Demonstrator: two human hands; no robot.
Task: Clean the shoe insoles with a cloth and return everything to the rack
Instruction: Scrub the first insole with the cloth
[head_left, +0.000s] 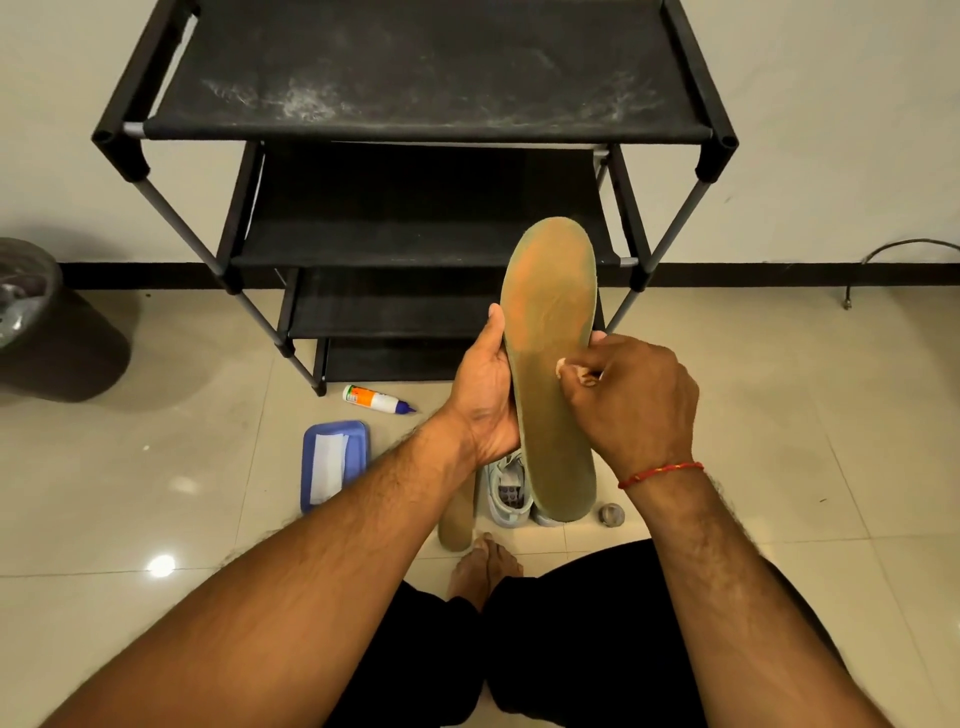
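Insole (550, 332) is upright in the air before the rack (415, 73), above the shoe (506, 488) on the floor. My left hand (485, 395) grips its left edge; my right hand (639, 400) pinches its right edge with curled fingers.

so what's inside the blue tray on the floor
A white cloth lies flat inside the blue tray, towards its left side. The left forearm covers the tray's near right corner, so whatever might sit there cannot be seen.
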